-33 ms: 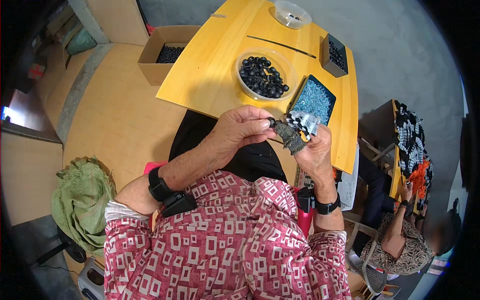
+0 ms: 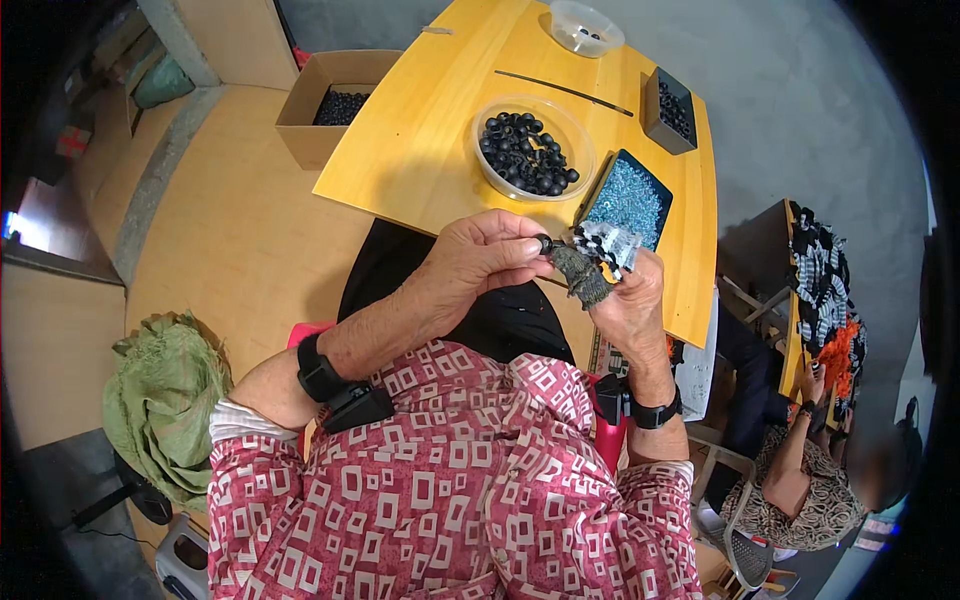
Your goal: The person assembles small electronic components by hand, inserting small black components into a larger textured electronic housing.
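Between the two hands, just above the near edge of the yellow worktop point(image 2: 420, 150), the fingers point(image 2: 520, 250) of the left hand point(image 2: 480, 262) pinch a small black round piece point(image 2: 543, 243) and hold it against the top of a dark green-grey part point(image 2: 582, 276). The right hand point(image 2: 632, 300) is closed around that part and also clamps a bundle of black-and-white pieces point(image 2: 603, 243) that sticks out above its fingers. Against the earlier picture nothing has visibly shifted: both hands sit in the same spot with the same grip, and the black piece is at the same place by the part.

Just beyond the hands a clear round bowl of black round pieces point(image 2: 528, 152) stands on the worktop, and beside it to the right lies a dark tray of pale blue bits point(image 2: 630, 198). Farther back are a small dark box point(image 2: 670, 110) of black pieces, a thin black strip point(image 2: 565, 88) and a clear round dish point(image 2: 585, 28). A cardboard box point(image 2: 322, 100) with more black pieces sits on the floor at the worktop's left. A green cloth point(image 2: 165, 400) lies on the floor to the person's left, and another person point(image 2: 800, 490) sits at the lower right.
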`<state>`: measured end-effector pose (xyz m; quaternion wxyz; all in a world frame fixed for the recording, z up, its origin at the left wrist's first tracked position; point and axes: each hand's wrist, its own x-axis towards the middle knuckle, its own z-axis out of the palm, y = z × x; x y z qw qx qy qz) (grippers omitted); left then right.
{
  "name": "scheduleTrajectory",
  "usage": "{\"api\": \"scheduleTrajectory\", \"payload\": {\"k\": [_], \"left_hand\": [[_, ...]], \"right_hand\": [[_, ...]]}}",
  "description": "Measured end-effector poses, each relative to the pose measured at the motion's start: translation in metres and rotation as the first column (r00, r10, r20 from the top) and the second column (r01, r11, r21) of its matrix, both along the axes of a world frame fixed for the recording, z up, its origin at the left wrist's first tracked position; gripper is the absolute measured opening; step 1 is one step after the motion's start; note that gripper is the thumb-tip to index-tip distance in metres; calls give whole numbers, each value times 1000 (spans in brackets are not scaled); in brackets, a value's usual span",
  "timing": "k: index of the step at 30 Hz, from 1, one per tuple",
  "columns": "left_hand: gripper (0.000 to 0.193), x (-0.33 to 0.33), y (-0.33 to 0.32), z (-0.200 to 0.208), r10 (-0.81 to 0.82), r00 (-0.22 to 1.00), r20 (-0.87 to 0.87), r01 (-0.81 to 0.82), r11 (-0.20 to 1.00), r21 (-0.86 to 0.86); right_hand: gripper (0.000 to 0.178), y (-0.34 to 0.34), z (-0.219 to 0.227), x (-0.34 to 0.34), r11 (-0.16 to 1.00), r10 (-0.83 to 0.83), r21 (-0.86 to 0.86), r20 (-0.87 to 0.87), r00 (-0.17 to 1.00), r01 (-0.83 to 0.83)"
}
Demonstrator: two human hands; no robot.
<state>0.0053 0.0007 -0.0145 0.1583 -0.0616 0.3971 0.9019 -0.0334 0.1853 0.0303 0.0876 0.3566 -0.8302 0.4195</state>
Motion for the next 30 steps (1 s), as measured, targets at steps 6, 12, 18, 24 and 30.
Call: {"api": "scheduleTrajectory", "payload": {"k": [6, 12, 18, 24, 30], "left_hand": [[19, 2, 1, 0, 13, 1000, -27, -15, 998, -64], [19, 2, 2, -3, 31, 998, -63, -37, 994, -103], [20, 3, 0, 1, 38, 994, -101, -52, 989, -138], [20, 3, 0, 0, 9, 994, -113, -30, 983, -184], [19, 3, -2, -6, 2, 976, -219, -53, 973, -226]], "right_hand": [[19, 1, -2, 0, 999, 21, 25, -33, 999, -20], [24, -2, 5, 0, 991, 119, 83, -146, 982, -107], [26, -6, 2, -1, 991, 113, 95, -220, 969, -94], [25, -2, -5, -1, 996, 86, 51, -159, 984, -79], [29, 2, 5, -6, 960, 235, 219, -294, 927, -174]]}}
